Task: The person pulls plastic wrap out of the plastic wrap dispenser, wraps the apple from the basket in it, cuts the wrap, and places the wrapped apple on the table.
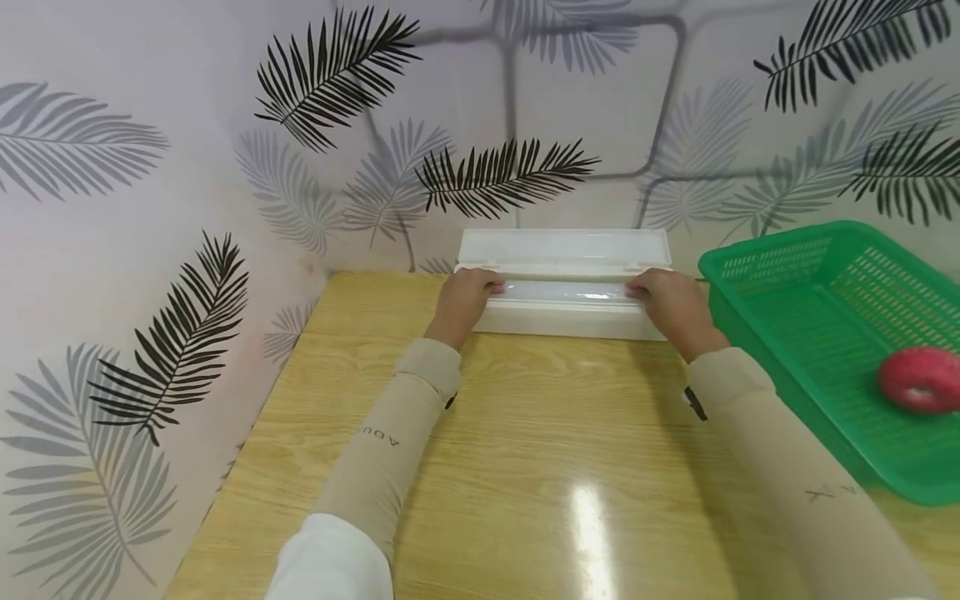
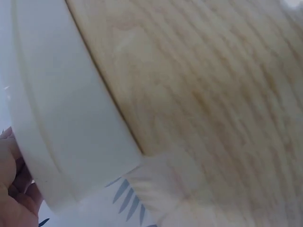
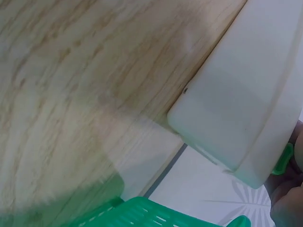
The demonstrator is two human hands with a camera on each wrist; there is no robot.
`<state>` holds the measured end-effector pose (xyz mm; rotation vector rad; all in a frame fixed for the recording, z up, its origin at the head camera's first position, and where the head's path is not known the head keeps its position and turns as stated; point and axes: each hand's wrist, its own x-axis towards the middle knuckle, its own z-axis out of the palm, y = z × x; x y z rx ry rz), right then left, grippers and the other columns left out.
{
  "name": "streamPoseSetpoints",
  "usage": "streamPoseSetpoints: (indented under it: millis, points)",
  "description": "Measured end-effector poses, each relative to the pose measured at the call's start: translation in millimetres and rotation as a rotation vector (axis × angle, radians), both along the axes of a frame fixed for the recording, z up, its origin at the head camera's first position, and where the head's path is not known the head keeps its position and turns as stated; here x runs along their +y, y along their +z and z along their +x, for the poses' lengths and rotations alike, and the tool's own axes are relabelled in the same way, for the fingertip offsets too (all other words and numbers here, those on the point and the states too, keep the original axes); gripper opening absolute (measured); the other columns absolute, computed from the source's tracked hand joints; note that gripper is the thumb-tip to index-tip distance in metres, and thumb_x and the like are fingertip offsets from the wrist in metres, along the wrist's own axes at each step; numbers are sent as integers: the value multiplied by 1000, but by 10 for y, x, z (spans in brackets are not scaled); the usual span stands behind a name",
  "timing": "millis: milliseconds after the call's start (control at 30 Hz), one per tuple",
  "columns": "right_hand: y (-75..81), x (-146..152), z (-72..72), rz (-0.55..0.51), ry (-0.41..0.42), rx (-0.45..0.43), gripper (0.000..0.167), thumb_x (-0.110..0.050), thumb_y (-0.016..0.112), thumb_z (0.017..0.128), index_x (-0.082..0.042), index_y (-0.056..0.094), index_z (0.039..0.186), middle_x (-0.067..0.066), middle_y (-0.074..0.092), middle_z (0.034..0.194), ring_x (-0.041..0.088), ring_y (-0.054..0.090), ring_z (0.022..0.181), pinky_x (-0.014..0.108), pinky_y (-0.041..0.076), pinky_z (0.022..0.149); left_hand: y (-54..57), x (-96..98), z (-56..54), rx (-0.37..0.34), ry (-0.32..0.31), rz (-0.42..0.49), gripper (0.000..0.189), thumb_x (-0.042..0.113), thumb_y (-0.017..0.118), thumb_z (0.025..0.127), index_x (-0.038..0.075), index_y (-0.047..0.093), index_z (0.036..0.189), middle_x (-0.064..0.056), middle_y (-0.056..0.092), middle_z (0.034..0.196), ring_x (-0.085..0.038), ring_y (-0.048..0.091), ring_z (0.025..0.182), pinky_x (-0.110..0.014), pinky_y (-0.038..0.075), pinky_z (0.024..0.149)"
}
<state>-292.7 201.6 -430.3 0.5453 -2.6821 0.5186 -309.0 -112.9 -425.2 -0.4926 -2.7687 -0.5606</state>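
A long white plastic wrap dispenser (image 1: 570, 321) stands at the table's back edge, its hinged lid (image 1: 562, 246) raised toward the wall. Clear, shiny plastic wrap (image 1: 566, 291) stretches along its opening. At the left end, my left hand (image 1: 463, 304) pinches the wrap with curled fingers. My right hand (image 1: 672, 307) pinches it likewise at the other end. In the left wrist view, the left hand (image 2: 16, 187) is partly visible behind the box's end. The right wrist view catches the right hand (image 3: 289, 191) beside a small green piece (image 3: 283, 160).
To the right, a green plastic basket (image 1: 780, 358) stands close beside the dispenser, with a red round object (image 1: 921, 380) inside it. The wooden table (image 1: 525, 467) meets a leaf-patterned wall (image 1: 375, 183) behind and to the left.
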Motion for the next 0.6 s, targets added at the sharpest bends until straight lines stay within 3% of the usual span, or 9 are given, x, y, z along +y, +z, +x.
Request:
streamPoseSetpoints:
  millis: [233, 367, 467, 600]
  points:
    - [29, 73, 2, 50, 87, -64, 21, -8, 59, 90, 2, 67, 107, 20, 65, 105, 36, 60, 100, 46, 48, 86, -40, -27, -26, 126, 17, -61, 23, 29, 60, 87, 15, 73, 100, -1, 70, 99, -22, 66, 91, -35, 54, 75]
    - [7, 86, 2, 101, 138, -44, 20, -7, 57, 91, 4, 65, 107, 21, 64, 105, 36, 59, 101, 45, 48, 86, -60, -48, -33, 130, 16, -114, 25, 30, 57, 90, 14, 72, 102, -3, 69, 102, -21, 64, 95, -34, 52, 79]
    - [-23, 97, 23, 142, 143, -9, 21, -6, 57, 92, 6, 63, 108, 22, 63, 106, 37, 58, 101, 45, 48, 86, -76, -57, -13, 120, -15, -125, 26, 29, 54, 92, 13, 70, 105, -3, 68, 105, -21, 62, 100, -33, 50, 84]
    - [-34, 119, 55, 67, 140, 27, 20, -7, 60, 89, 4, 65, 106, 19, 64, 101, 34, 59, 95, 44, 49, 82, -111, -85, 22, 124, -94, -92, 28, 30, 56, 90, 12, 69, 107, -3, 67, 106, -20, 60, 101, -31, 50, 85]
